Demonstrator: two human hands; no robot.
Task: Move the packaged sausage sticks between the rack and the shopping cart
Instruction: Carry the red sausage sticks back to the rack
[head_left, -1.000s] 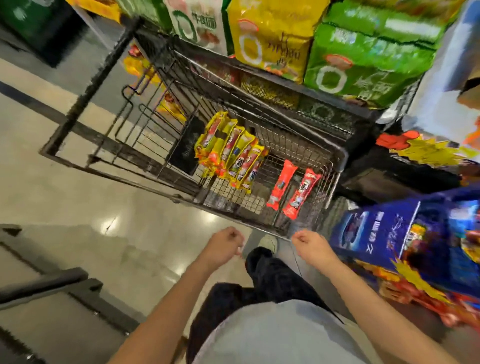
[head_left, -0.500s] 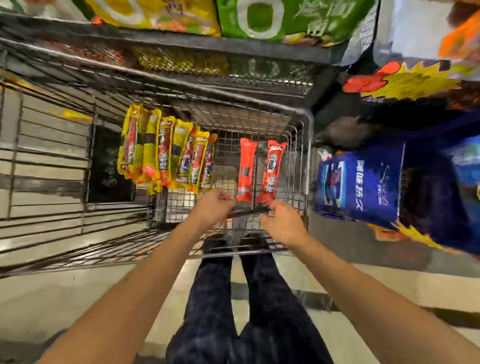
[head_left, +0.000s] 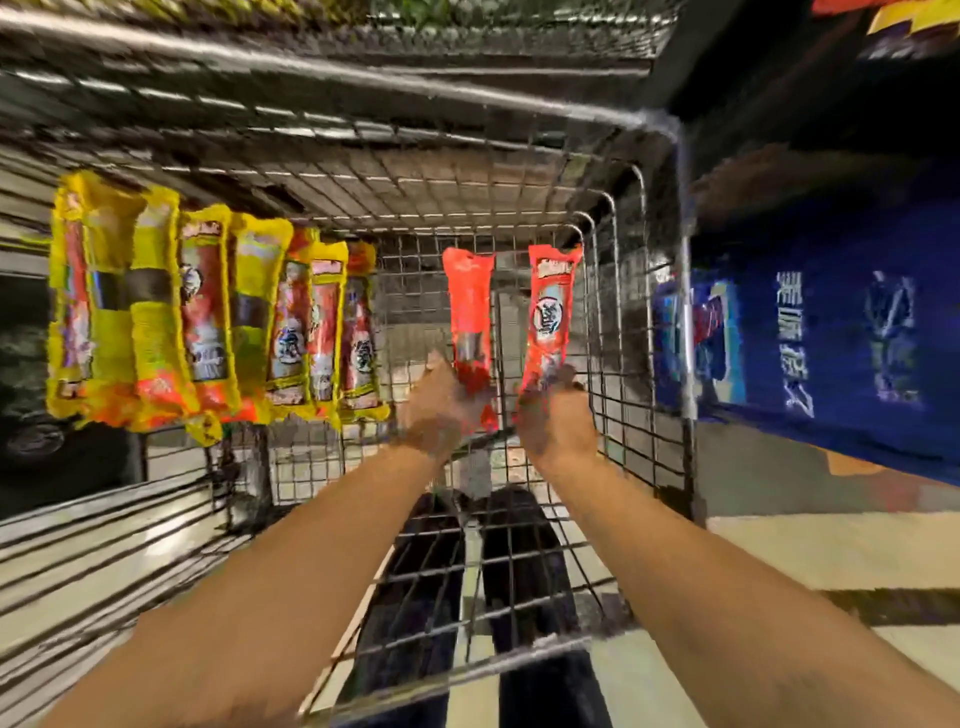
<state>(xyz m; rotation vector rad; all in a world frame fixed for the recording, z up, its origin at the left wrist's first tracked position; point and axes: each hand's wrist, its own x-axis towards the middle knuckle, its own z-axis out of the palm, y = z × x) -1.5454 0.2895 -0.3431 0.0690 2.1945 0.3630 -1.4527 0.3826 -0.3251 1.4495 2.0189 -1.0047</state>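
Note:
Two red sausage-stick packs lie side by side on the wire floor of the shopping cart (head_left: 639, 291). My left hand (head_left: 441, 410) grips the lower end of the left red pack (head_left: 467, 306). Beside it, my right hand (head_left: 558, 421) grips the lower end of the right red pack (head_left: 550, 312). A row of several yellow sausage-stick packs (head_left: 208, 317) lies in the cart to the left of the red ones. The picture is blurred, so the fingers are hard to make out.
A blue display box (head_left: 831, 338) stands just right of the cart. A shelf edge (head_left: 363, 31) with snack bags runs along the top behind the cart. My dark trouser legs (head_left: 467, 597) show through the cart's near wire wall, above a pale tiled floor (head_left: 831, 545).
I have leaned in over the cart. Both hands went from its near edge down into the basket and closed on the lower ends of the two red packs.

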